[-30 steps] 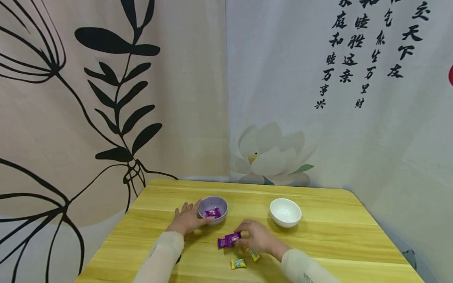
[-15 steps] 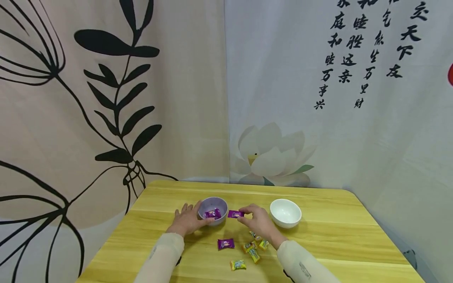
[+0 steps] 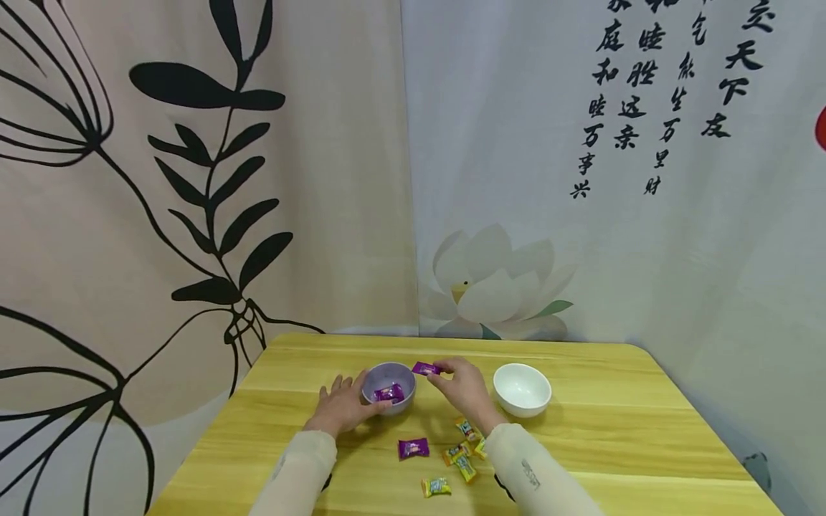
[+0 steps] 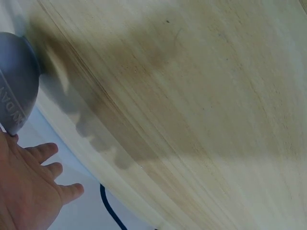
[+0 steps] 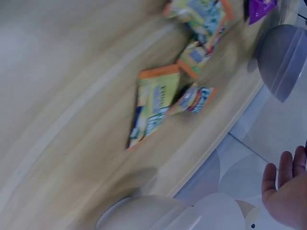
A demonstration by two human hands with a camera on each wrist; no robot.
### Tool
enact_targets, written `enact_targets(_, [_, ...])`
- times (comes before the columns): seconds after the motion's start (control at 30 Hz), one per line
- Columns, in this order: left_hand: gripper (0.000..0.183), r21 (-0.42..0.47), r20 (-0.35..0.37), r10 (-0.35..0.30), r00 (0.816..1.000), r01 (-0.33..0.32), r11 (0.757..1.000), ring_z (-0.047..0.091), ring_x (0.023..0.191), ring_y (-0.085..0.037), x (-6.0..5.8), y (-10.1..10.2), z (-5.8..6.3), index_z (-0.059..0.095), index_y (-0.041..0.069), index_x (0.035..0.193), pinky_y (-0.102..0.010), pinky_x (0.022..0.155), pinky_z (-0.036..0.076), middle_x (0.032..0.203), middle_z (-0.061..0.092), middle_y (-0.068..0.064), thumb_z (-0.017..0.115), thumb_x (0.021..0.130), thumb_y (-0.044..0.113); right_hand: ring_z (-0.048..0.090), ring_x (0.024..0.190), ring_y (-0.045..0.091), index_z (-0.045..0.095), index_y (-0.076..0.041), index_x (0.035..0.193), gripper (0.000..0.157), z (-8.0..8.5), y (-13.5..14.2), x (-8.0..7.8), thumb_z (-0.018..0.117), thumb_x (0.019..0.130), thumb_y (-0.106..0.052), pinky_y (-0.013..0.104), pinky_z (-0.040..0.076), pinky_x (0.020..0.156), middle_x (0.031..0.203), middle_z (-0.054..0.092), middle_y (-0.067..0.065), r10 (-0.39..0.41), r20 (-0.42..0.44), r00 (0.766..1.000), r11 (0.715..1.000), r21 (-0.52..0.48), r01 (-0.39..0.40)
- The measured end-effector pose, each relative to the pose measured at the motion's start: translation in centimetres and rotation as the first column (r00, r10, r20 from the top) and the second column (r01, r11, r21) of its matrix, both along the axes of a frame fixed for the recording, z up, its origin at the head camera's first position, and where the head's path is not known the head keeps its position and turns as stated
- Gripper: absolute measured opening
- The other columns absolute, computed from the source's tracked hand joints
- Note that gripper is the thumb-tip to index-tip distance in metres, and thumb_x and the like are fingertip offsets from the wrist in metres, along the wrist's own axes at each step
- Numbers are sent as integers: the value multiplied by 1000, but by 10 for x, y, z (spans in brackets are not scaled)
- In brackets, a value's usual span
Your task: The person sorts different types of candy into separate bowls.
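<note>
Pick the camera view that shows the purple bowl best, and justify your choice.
The head view: it looks into the purple bowl, revealing purple candy inside. Both wrist views show only its outer side, cut off by the frame edge.

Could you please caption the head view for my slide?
Right grip holds a purple candy near the lavender bowl.

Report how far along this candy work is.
Apparently done: wrapped purple candy lies in the purple bowl, which the left hand touches. In hand: the right hand pinches another purple piece near that bowl. Probably left: one purple piece and several yellow-wrapped candies lying on the table; the white bowl shows no candy inside.
</note>
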State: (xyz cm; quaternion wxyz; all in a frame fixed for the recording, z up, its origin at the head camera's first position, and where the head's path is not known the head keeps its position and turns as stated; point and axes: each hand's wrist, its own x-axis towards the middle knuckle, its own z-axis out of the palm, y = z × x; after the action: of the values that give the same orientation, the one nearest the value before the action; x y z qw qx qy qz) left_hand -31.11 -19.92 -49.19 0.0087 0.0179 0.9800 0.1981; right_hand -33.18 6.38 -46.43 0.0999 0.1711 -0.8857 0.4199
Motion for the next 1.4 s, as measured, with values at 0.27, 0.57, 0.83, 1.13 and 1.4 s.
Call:
enact_targets(0.27, [104,12,2,0,1000,0,1000,17,145,-49,-1,0,0,32,14,156,-69,113,7,152,35,-30,57,79,79,64,102,29,75,-6,109,25,4,-20,-4,72,92,-25,47,52,87,105,69,7,18,-74,997,999,34,-16])
enact_targets(0.57, [104,3,10,1,1000,-2,1000,16,146,-47,1,0,1,29,15,157,-67,114,8,152,34,-29,55,80,80,65,100,28,75,-8,110,25,5,-36,-6,73,92,-25,45,52,88,103,69,6,27,-98,995,998,66,-20])
enact_targets(0.83, [103,-6,-8,-3,1000,3,1000,18,145,-48,1,-1,-1,31,14,156,-69,113,9,151,36,-29,55,80,80,65,100,30,74,-6,111,27,3,-46,-7,73,91,-25,47,53,87,104,69,9,19,-105,994,996,88,-10])
enact_targets(1.13, [105,-37,-13,-19,1000,19,999,19,145,-48,1,0,-2,30,14,157,-71,111,9,152,36,-28,51,80,83,56,121,37,61,-4,133,49,1,-53,-7,68,95,-33,53,44,101,131,59,16,55,-35,998,995,85,-51])
enact_targets(1.4, [106,-28,-26,-17,1000,17,999,19,145,-48,1,1,0,32,15,156,-70,112,9,151,37,-29,52,78,84,59,117,36,67,-3,124,40,-5,-39,-4,68,95,-30,51,46,100,124,64,16,53,-98,994,994,99,-43])
